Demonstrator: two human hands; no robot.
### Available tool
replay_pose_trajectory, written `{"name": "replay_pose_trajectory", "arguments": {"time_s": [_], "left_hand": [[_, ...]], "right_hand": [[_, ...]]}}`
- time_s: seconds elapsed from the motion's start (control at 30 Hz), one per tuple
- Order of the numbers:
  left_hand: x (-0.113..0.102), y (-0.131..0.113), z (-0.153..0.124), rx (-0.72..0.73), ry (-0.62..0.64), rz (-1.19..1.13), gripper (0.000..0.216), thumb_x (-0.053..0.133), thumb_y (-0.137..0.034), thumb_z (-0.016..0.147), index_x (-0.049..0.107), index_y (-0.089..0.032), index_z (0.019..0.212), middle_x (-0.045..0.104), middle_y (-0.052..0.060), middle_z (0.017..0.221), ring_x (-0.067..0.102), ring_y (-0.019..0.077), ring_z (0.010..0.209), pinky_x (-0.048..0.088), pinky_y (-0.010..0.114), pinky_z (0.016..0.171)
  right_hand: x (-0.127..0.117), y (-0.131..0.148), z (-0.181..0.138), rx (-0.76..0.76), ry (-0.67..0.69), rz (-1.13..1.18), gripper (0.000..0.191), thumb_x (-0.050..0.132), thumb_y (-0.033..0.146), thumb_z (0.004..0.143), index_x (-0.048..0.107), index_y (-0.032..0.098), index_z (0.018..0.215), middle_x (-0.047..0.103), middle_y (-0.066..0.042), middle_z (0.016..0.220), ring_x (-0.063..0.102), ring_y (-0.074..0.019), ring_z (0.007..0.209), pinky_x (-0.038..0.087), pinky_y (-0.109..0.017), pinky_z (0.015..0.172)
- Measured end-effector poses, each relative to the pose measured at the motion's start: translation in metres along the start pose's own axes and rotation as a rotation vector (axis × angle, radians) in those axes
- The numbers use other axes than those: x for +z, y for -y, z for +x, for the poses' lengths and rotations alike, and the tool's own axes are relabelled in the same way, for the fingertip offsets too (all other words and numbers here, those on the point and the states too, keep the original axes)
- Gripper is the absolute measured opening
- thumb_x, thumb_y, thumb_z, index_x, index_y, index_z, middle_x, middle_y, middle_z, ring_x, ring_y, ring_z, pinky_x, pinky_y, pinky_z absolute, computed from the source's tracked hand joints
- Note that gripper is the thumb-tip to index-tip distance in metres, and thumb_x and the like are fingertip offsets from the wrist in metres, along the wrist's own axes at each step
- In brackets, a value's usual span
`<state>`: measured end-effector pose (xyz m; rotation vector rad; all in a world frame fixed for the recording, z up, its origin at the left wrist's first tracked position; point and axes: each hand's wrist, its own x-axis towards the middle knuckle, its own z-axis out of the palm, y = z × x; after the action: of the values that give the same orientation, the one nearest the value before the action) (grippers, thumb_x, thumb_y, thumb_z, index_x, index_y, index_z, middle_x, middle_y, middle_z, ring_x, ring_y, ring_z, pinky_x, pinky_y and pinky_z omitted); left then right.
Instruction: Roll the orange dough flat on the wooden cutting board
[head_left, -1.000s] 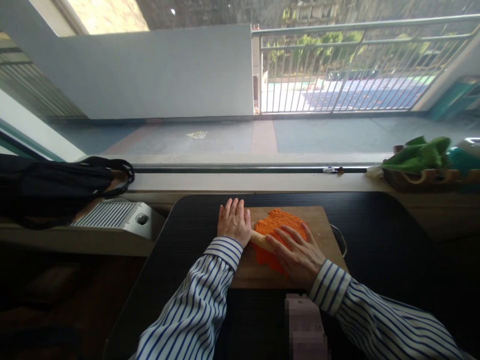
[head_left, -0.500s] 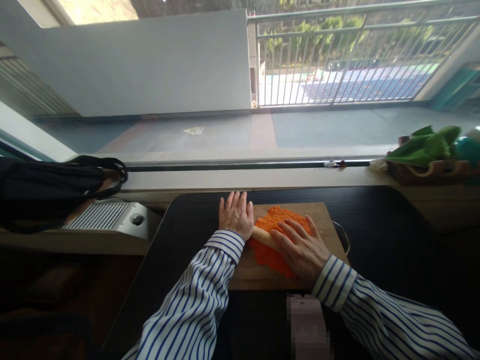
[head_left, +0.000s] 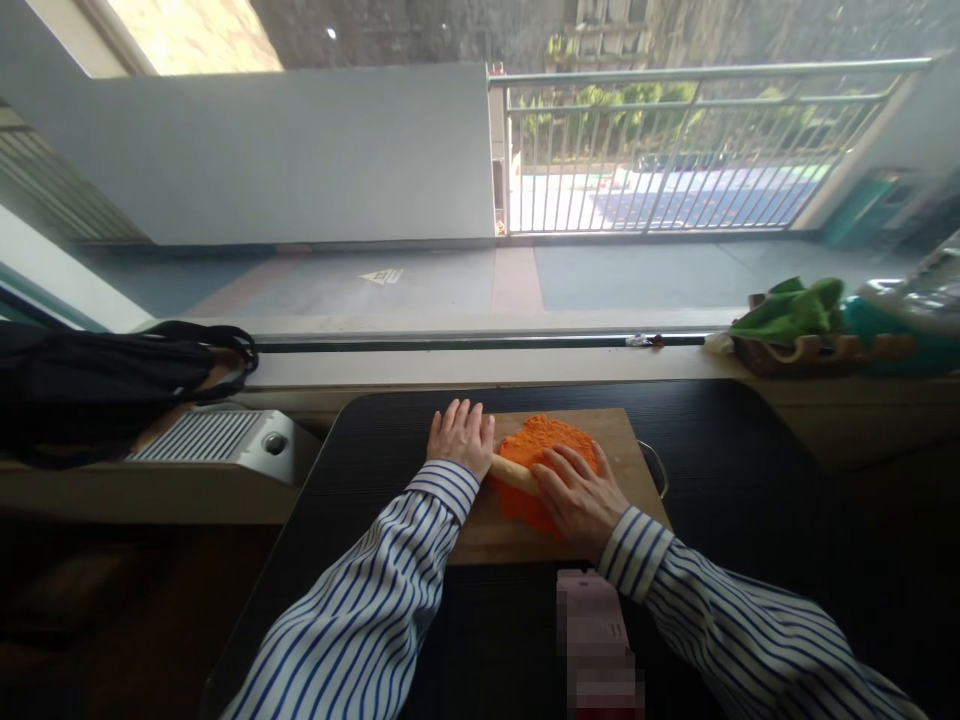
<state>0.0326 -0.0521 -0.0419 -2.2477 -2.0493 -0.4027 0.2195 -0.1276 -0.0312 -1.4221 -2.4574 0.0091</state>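
Observation:
A pale wooden rolling pin lies slantwise across a flattened sheet of orange dough, which has a rough, crumbly far edge. Under the dough is a wooden board. My left hand rests palm down over the pin's left end, its fingers stretched forward. Across the right part of the pin lies my right hand, fingers extended over it and pressing on it rather than wrapped round. The pin's right end is hidden beneath this hand, as is part of the dough.
The board sits on a black table, with a metal handle at its right. A pink packet lies nearer me. A windowsill runs behind, holding a green cloth. At left, a black bag rests by a white radiator.
My view has shifted slightly, so the table and windowsill items appear further left. The fingers of my right hand are closer together. Both hands remain on the rolling pin.

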Motion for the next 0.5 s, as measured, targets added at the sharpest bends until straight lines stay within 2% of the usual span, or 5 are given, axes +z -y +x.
{"name": "replay_pose_trajectory", "arguments": {"time_s": [0.1,0.2,0.37,0.5], "left_hand": [[-0.005,0.011,-0.020,0.030,0.075,0.014,0.052,0.025,-0.041,0.089,0.047,-0.011,0.125,0.044,0.014,0.133,0.035,0.0273,0.125,0.027,0.048,0.103],[-0.006,0.016,-0.030,0.024,0.084,0.022,0.053,0.025,-0.041,0.089,0.044,-0.011,0.128,0.040,0.015,0.136,0.034,0.0277,0.126,0.028,0.047,0.103],[-0.002,0.010,-0.018,0.052,-0.016,0.003,0.049,0.026,-0.037,0.089,0.046,-0.013,0.127,0.041,0.013,0.135,0.032,0.0269,0.127,0.025,0.047,0.104],[0.003,0.004,-0.002,0.058,-0.044,-0.017,0.048,0.026,-0.035,0.089,0.046,-0.013,0.127,0.043,0.013,0.134,0.031,0.0260,0.128,0.023,0.047,0.105]], "right_hand": [[0.001,0.010,-0.009,-0.051,0.012,-0.005,0.031,0.039,0.027,0.089,0.050,0.022,0.117,0.052,-0.009,0.126,0.036,-0.0246,0.121,0.007,-0.054,0.103],[0.000,0.014,-0.013,-0.081,0.050,0.001,0.033,0.038,0.025,0.089,0.048,0.024,0.120,0.050,-0.007,0.128,0.034,-0.0241,0.124,0.009,-0.054,0.103],[0.003,0.005,-0.007,-0.060,0.004,-0.017,0.032,0.039,0.026,0.089,0.052,0.023,0.117,0.051,-0.007,0.127,0.036,-0.0244,0.122,0.006,-0.053,0.104],[0.003,-0.004,0.000,-0.025,0.008,-0.031,0.031,0.038,0.028,0.089,0.054,0.023,0.114,0.051,-0.008,0.127,0.035,-0.0235,0.122,0.005,-0.053,0.104]]}}
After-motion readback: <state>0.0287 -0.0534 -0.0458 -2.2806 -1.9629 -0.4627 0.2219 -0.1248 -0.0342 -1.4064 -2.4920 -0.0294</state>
